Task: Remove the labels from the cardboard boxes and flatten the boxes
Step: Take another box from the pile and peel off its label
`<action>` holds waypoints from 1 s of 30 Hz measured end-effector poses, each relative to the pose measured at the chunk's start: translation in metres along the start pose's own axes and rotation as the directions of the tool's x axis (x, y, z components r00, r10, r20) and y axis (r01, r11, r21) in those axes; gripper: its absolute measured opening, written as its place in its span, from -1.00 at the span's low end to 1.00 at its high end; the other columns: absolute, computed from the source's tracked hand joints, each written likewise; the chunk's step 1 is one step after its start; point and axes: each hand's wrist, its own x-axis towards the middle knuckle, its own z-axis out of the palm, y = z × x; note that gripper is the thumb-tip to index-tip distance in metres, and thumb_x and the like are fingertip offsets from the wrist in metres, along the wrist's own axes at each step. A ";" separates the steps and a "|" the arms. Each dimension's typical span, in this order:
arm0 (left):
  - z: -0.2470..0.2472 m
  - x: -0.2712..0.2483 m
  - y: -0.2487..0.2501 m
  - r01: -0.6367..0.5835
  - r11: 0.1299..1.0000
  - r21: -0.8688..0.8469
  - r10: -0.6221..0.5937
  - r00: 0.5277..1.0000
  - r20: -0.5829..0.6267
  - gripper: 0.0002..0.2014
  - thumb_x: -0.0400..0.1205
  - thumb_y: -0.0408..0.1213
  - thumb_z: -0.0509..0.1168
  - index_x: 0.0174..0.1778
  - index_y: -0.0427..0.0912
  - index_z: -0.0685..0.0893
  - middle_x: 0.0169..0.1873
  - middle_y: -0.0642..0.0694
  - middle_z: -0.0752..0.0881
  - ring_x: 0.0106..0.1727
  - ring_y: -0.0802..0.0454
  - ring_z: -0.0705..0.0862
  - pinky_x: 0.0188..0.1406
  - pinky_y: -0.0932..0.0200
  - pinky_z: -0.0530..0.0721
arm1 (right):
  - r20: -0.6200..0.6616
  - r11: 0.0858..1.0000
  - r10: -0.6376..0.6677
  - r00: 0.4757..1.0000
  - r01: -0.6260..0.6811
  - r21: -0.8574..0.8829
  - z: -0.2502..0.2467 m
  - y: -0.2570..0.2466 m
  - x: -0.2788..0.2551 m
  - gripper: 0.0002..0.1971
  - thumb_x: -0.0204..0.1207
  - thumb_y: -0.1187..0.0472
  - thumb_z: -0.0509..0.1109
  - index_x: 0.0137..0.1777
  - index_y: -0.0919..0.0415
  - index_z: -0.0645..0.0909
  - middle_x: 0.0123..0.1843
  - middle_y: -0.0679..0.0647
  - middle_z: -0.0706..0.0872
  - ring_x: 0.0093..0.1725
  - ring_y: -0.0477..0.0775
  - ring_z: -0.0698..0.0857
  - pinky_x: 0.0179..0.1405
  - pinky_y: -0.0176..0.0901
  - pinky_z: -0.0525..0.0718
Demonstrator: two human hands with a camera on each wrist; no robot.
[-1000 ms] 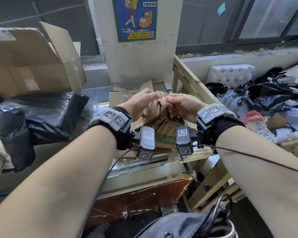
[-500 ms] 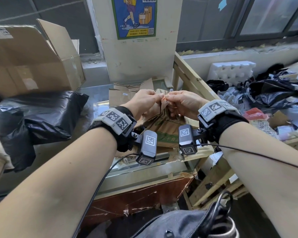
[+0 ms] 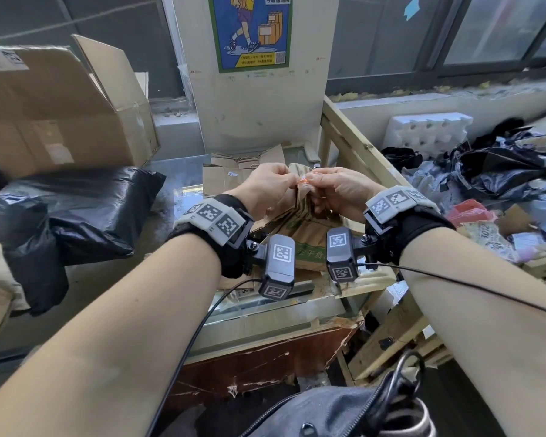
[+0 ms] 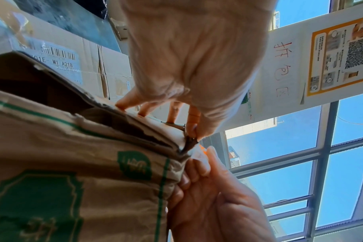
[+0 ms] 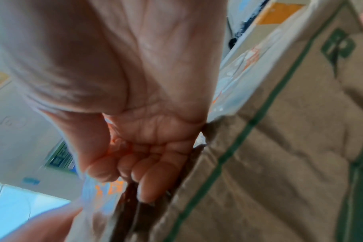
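Where both grips meet: label (image 4: 199, 153).

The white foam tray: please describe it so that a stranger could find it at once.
Look along the window wall to the right of the blue poster. Under the sill, behind the heap of dark plastic bags, leans the white foam tray. Only it is bright white, with rows of round hollows.

wrists: black wraps (image 3: 234, 260) | grey marker bands (image 3: 215, 217) — cameras (cabled) (image 3: 279, 263)
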 end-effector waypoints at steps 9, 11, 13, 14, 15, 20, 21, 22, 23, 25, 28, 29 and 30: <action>0.005 0.000 0.004 -0.026 0.999 0.026 0.026 1.000 0.005 -0.64 0.66 -0.31 0.30 -0.45 -0.09 0.39 -0.55 -0.01 0.43 -0.55 0.11 0.38 -0.74 0.35 0.28 | -0.001 0.991 0.027 1.000 -0.026 0.130 -0.002 0.005 0.000 -0.76 0.69 0.22 0.15 -0.24 0.17 0.44 -0.41 0.07 0.39 -0.44 -0.02 0.40 -0.46 -0.24 0.45; 0.005 0.001 0.003 -0.023 1.000 0.013 0.023 1.000 0.007 -0.64 0.65 -0.29 0.33 -0.45 -0.09 0.40 -0.56 -0.01 0.44 -0.57 0.11 0.38 -0.77 0.41 0.26 | -0.014 0.987 0.015 1.000 -0.013 0.163 -0.001 0.006 0.000 -0.76 0.68 0.23 0.14 -0.25 0.17 0.43 -0.41 0.07 0.38 -0.44 -0.03 0.40 -0.45 -0.24 0.43; 0.005 0.000 0.002 -0.024 1.000 0.008 0.024 1.000 0.007 -0.64 0.65 -0.28 0.34 -0.45 -0.10 0.41 -0.56 -0.02 0.44 -0.58 0.11 0.37 -0.78 0.44 0.24 | -0.018 0.981 0.011 1.000 -0.008 0.192 0.000 0.007 -0.002 -0.73 0.67 0.24 0.13 -0.30 0.17 0.41 -0.41 0.07 0.35 -0.45 -0.04 0.40 -0.43 -0.23 0.41; 0.005 -0.001 0.002 -0.025 1.000 0.009 0.025 1.000 0.009 -0.64 0.65 -0.29 0.34 -0.45 -0.10 0.41 -0.56 -0.02 0.44 -0.58 0.11 0.37 -0.78 0.44 0.24 | -0.016 0.979 0.013 1.000 -0.009 0.205 0.000 0.007 -0.002 -0.72 0.67 0.24 0.13 -0.32 0.16 0.39 -0.41 0.08 0.34 -0.45 -0.04 0.40 -0.42 -0.22 0.40; 0.005 -0.001 0.002 -0.023 1.000 0.009 0.023 1.000 0.011 -0.64 0.66 -0.29 0.33 -0.44 -0.11 0.41 -0.55 -0.03 0.43 -0.59 0.10 0.36 -0.77 0.44 0.24 | -0.014 0.976 0.016 1.000 -0.013 0.216 0.000 0.007 -0.003 -0.70 0.67 0.24 0.12 -0.34 0.16 0.37 -0.41 0.08 0.34 -0.46 -0.03 0.39 -0.41 -0.22 0.40; 0.003 -0.002 0.005 0.038 0.999 -0.021 -0.037 0.999 0.036 -0.65 0.67 -0.26 0.24 -0.46 -0.12 0.43 -0.52 -0.07 0.44 -0.50 0.00 0.41 -0.59 0.31 0.32 | -0.041 0.967 0.031 0.999 -0.019 0.255 0.000 0.006 -0.003 -0.66 0.65 0.24 0.10 -0.40 0.15 0.32 -0.43 0.08 0.32 -0.48 -0.03 0.38 -0.39 -0.19 0.36; 0.002 -0.002 0.005 0.066 0.997 -0.043 -0.064 0.996 0.057 -0.66 0.65 -0.21 0.25 -0.47 -0.12 0.46 -0.48 -0.08 0.47 -0.42 -0.05 0.45 -0.49 0.24 0.35 | -0.051 0.966 0.036 0.998 -0.022 0.256 0.000 0.006 -0.002 -0.67 0.64 0.24 0.11 -0.40 0.14 0.31 -0.44 0.07 0.32 -0.48 -0.04 0.38 -0.39 -0.20 0.36; 0.001 -0.002 0.005 0.089 0.994 -0.059 -0.084 0.993 0.078 -0.65 0.64 -0.13 0.27 -0.47 -0.12 0.49 -0.43 -0.10 0.52 -0.35 -0.07 0.49 -0.40 0.19 0.38 | -0.061 0.967 0.040 0.997 -0.024 0.254 0.000 0.005 -0.002 -0.68 0.63 0.23 0.12 -0.40 0.13 0.31 -0.45 0.05 0.31 -0.49 -0.05 0.37 -0.41 -0.21 0.36; 0.001 -0.003 0.004 0.096 0.994 -0.057 -0.089 0.991 0.101 -0.63 0.63 -0.04 0.31 -0.45 -0.13 0.51 -0.37 -0.12 0.57 -0.29 -0.06 0.52 -0.33 0.16 0.42 | -0.070 0.968 0.044 0.997 -0.025 0.250 0.000 0.005 -0.001 -0.69 0.62 0.22 0.13 -0.39 0.12 0.31 -0.45 0.03 0.31 -0.49 -0.06 0.37 -0.42 -0.22 0.37; 0.000 -0.002 0.002 0.079 0.997 -0.026 -0.074 0.986 0.148 -0.64 0.61 0.03 0.37 -0.36 -0.14 0.54 -0.28 -0.15 0.63 -0.23 -0.02 0.56 -0.25 0.14 0.47 | -0.072 0.969 0.051 0.996 -0.032 0.246 0.000 0.006 0.000 -0.69 0.62 0.21 0.14 -0.39 0.12 0.31 -0.45 0.03 0.30 -0.49 -0.06 0.37 -0.43 -0.22 0.38; -0.004 0.000 -0.001 0.084 0.996 -0.034 -0.076 0.979 0.189 -0.75 0.65 -0.10 0.36 -0.29 -0.13 0.59 -0.28 -0.12 0.64 -0.26 0.02 0.59 -0.34 0.19 0.50 | -0.070 0.966 0.055 0.996 -0.035 0.257 0.001 0.007 0.001 -0.67 0.62 0.21 0.14 -0.41 0.12 0.29 -0.44 0.05 0.30 -0.49 -0.05 0.38 -0.41 -0.21 0.37; -0.005 0.000 0.000 0.088 0.995 -0.048 -0.077 0.979 0.190 -0.77 0.67 -0.16 0.34 -0.30 -0.12 0.59 -0.31 -0.10 0.63 -0.29 0.04 0.59 -0.37 0.21 0.50 | -0.073 0.963 0.053 0.996 -0.032 0.267 0.001 0.007 0.001 -0.67 0.62 0.21 0.14 -0.41 0.12 0.29 -0.44 0.05 0.30 -0.49 -0.05 0.38 -0.41 -0.21 0.37; -0.005 0.000 0.000 0.094 0.994 -0.061 -0.081 0.978 0.190 -0.77 0.68 -0.21 0.32 -0.31 -0.12 0.58 -0.33 -0.09 0.62 -0.31 0.05 0.58 -0.38 0.21 0.51 | -0.078 0.960 0.052 0.996 -0.028 0.280 0.001 0.007 0.000 -0.67 0.62 0.22 0.13 -0.41 0.12 0.28 -0.44 0.04 0.29 -0.49 -0.05 0.37 -0.40 -0.21 0.35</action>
